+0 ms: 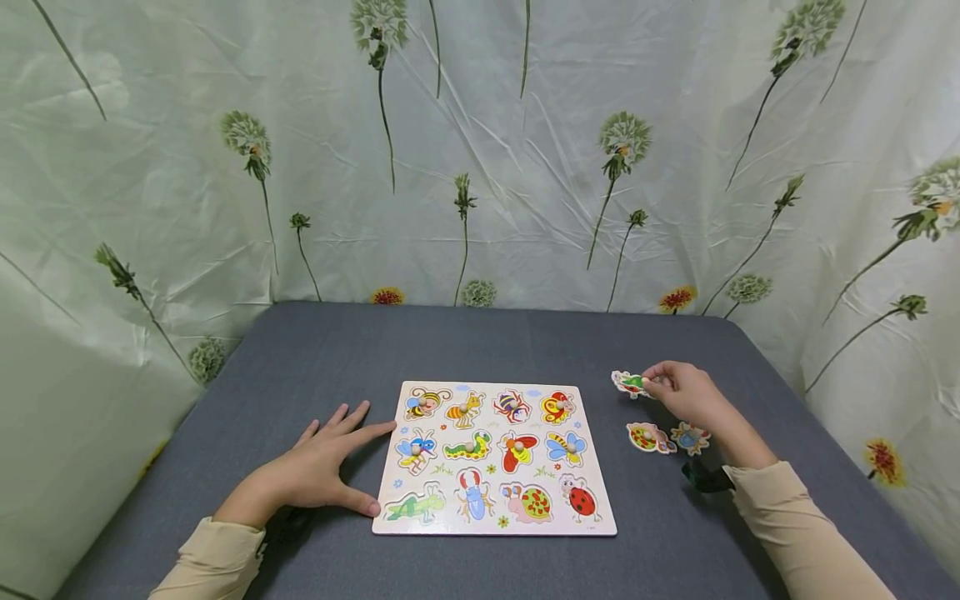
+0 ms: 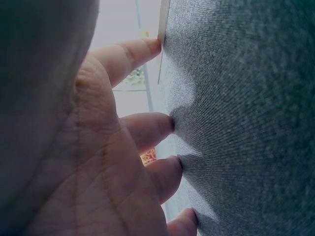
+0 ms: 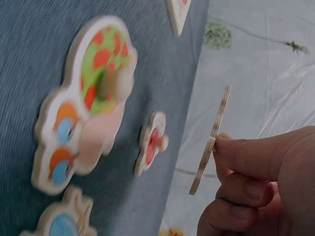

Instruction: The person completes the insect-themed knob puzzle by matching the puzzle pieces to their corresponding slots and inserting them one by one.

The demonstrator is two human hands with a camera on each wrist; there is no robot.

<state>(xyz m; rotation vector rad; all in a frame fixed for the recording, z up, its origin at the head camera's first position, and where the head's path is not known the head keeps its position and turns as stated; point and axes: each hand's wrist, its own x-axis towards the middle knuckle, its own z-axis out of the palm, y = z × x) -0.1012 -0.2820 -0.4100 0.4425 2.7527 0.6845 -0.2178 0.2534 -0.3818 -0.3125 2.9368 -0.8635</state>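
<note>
The wooden insect puzzle board [image 1: 491, 479] lies flat on the table. My left hand [image 1: 315, 467] is spread beside it, with index finger and thumb touching its left edge; other fingertips [image 2: 167, 123] rest on the cloth. My right hand [image 1: 686, 396] pinches a thin puzzle piece [image 3: 209, 142] between thumb and fingers, raised over the table; it looks green [image 1: 634, 384] from above. Beneath and behind it sits a red puzzle piece [image 3: 152, 145] with a knob. Nearer me are a snail piece [image 1: 649, 437] and a blue piece [image 1: 690, 437].
Knobbed insect pieces fill the board's upper two rows; the bottom row shows knobless recesses, such as the snail recess [image 1: 531, 503]. A dark object [image 1: 707, 478] shows by the right sleeve. The grey table [image 1: 480, 342] ends at a flower-printed curtain [image 1: 480, 150].
</note>
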